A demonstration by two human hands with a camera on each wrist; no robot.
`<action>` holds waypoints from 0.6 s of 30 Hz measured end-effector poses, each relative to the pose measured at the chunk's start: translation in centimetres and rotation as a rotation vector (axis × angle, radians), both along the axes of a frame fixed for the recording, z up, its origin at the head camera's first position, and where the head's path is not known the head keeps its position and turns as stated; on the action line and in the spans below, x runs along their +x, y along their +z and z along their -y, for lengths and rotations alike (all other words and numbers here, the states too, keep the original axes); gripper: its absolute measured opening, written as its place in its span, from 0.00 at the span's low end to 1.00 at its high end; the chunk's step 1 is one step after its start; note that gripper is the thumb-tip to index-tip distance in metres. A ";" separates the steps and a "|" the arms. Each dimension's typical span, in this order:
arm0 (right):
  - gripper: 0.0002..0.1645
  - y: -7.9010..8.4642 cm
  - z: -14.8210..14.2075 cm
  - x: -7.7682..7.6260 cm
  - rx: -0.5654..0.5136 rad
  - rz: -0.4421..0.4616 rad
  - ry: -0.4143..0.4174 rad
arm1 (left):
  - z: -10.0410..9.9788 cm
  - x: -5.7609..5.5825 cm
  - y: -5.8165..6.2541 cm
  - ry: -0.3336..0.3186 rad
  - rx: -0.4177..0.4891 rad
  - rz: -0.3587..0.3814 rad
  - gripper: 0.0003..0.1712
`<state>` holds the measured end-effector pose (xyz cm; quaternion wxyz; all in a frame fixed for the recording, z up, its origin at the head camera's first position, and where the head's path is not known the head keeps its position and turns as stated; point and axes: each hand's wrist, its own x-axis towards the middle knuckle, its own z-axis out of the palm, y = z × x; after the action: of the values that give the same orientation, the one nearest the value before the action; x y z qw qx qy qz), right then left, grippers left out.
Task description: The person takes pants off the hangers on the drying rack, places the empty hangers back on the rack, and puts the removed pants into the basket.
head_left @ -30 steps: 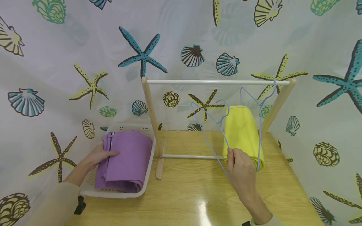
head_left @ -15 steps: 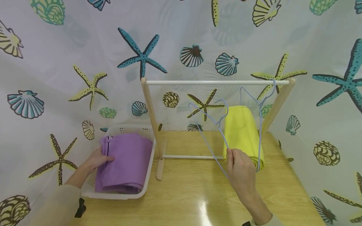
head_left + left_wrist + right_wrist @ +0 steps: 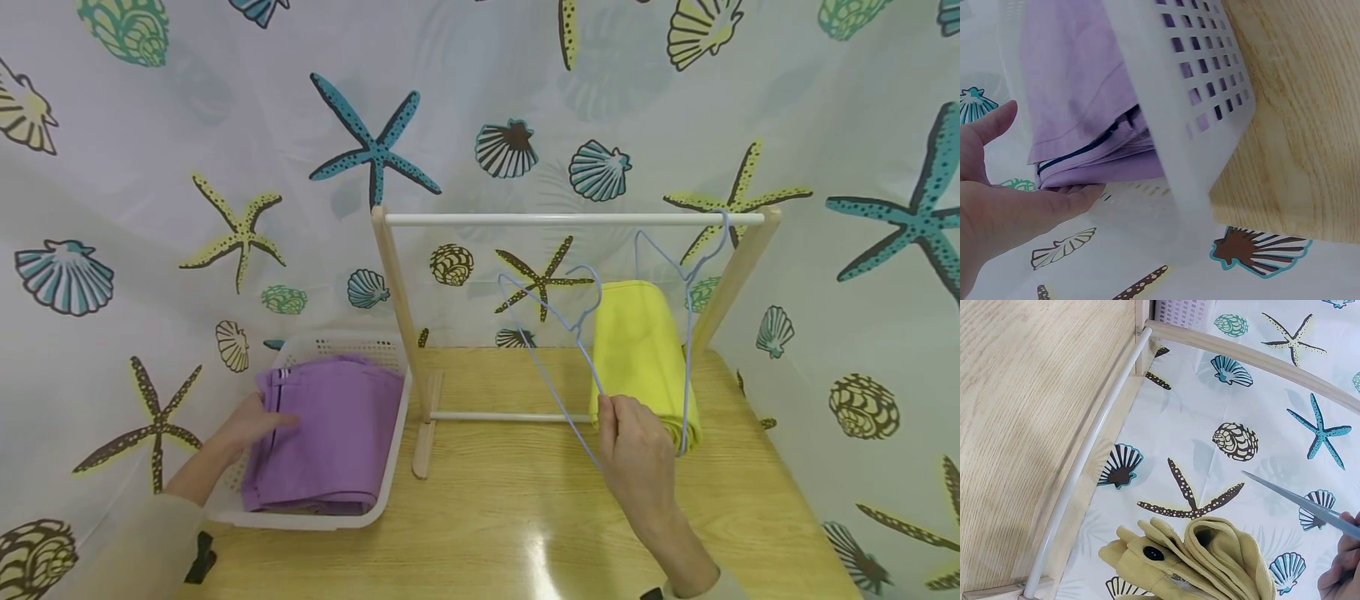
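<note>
A folded purple garment [image 3: 330, 433] with a dark stripe along one edge lies in the white plastic basket [image 3: 393, 467] on the left. My left hand [image 3: 247, 425] is at its left edge, thumb stretched out over it in the head view. In the left wrist view, fairly straight fingers [image 3: 1075, 197] reach beneath the fold, and the thumb stands apart from the cloth. My right hand [image 3: 641, 454] grips a light blue hanger [image 3: 547, 308] by its side, with its hook pointing up. Behind that hand is a folded yellow garment [image 3: 637, 342], which shows a dark button [image 3: 1153, 553] in the right wrist view.
A small wooden rack [image 3: 397, 292] with a white top rail [image 3: 525, 220] stands on the wood-grain table [image 3: 487, 517]. Another blue hanger [image 3: 687, 308] hooks over the rail's right end, at the yellow garment. A shell-patterned curtain [image 3: 300, 50] encloses the back and sides.
The purple garment has sunk flatter in the basket, its open front fold narrowing, and shifted slightly left. My left hand has moved a little left with it. The held hanger has tilted slightly left.
</note>
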<state>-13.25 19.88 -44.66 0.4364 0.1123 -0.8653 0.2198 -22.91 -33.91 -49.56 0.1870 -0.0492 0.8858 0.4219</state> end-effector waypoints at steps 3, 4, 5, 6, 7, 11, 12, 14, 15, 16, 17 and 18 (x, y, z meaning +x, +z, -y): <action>0.17 0.1 0.0 0.0 0.000 -0.004 0.001 | 0.1 0.0 0.7 -0.011 -0.026 0.003 0.50; 0.17 0.1 0.0 0.0 0.000 -0.005 0.001 | 0.1 0.1 1.0 -0.012 -0.040 0.012 0.52; 0.17 0.1 0.0 0.0 0.000 -0.004 0.001 | 0.1 0.1 1.3 -0.014 -0.050 0.015 0.53; 0.17 0.1 0.0 0.0 0.000 -0.004 0.001 | 0.1 0.1 1.6 -0.015 -0.058 0.023 0.56; 0.18 0.1 0.0 0.0 0.000 -0.004 0.002 | 0.1 0.1 2.0 -0.018 -0.059 0.029 0.57; 0.18 0.1 0.0 0.0 0.000 -0.006 0.001 | -0.1 0.1 3.2 -0.041 -0.051 0.018 0.57; 0.18 0.1 0.0 0.0 -0.001 -0.008 0.001 | -0.2 0.1 3.5 -0.050 -0.056 0.015 0.57; 0.17 0.1 0.0 0.0 -0.001 -0.006 -0.002 | -0.5 0.0 4.0 -0.071 -0.067 0.000 0.55; 0.17 0.1 0.0 0.0 -0.001 -0.005 -0.004 | -0.8 -0.1 4.2 -0.082 -0.070 -0.007 0.54; 0.17 0.1 0.0 0.0 -0.001 -0.001 -0.005 | -1.1 -0.1 4.5 -0.093 -0.077 -0.015 0.53; 0.17 0.1 0.0 0.0 -0.001 0.003 -0.005 | -1.4 -0.2 4.6 -0.103 -0.087 -0.021 0.53; 0.17 0.1 0.0 0.0 -0.002 0.007 -0.006 | -1.7 -0.3 4.8 -0.111 -0.094 -0.025 0.53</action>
<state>-13.22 19.88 -44.58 0.4342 0.1085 -0.8669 0.2195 -23.19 -32.22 -44.77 0.1966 -0.0035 0.9083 0.3693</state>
